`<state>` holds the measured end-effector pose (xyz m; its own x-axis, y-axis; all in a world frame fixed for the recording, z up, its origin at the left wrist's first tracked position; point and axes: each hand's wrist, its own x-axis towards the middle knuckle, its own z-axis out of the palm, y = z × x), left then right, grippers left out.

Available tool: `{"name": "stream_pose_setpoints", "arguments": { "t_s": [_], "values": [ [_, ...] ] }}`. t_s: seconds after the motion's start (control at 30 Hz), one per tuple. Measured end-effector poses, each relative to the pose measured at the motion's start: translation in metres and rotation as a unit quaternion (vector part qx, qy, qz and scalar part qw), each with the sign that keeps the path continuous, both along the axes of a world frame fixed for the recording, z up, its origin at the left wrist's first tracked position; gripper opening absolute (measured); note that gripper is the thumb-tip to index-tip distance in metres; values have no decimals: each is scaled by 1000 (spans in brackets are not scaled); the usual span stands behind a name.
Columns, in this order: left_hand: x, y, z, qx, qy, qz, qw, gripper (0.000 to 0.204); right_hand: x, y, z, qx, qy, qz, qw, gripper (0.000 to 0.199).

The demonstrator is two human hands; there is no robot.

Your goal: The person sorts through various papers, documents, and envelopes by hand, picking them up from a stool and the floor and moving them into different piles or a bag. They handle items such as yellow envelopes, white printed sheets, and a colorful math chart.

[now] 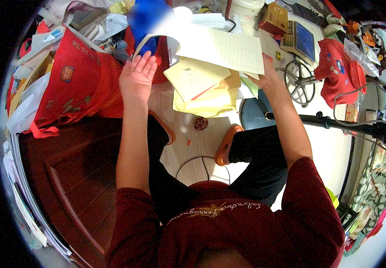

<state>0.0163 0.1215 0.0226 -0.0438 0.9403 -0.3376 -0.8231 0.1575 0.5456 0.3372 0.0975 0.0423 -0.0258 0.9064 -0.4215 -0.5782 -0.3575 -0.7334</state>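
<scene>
Holding lined sheet (222,47) by its near-right edge, R hand (268,77) pinches it; long axis runs left-right. L hand (137,78) open, fingers spread, beside red bag (76,85); bag contents hidden.

Left hand (137,78) raised, fingers spread flat; right hand (266,78) raised, fingers hidden.

Spotted a big red gift bag (79,85) on the left, plus a small red-and-yellow box (274,18) up top by a blue-faced scale (301,41).
</scene>
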Motion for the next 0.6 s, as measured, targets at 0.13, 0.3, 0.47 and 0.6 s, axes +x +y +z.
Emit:
{"name": "stream_pose_setpoints", "arguments": {
  "t_s": [0.13,0.3,0.47,0.6],
  "values": [
    [30,-21,0,34,-19,-62,997,52,-17,-3,3,4,-9,22,1000,31],
    [67,-36,18,119,92,-194,969,48,-32,-7,-12,10,-40,72,997,36],
    [58,-30,7,86,81,-127,985,39,-57,-26,-12,0,-48,139,989,42],
    [53,-27,15,133,41,-91,986,32,-40,-18,-27,97,-213,176,956,54]
  ]
}}
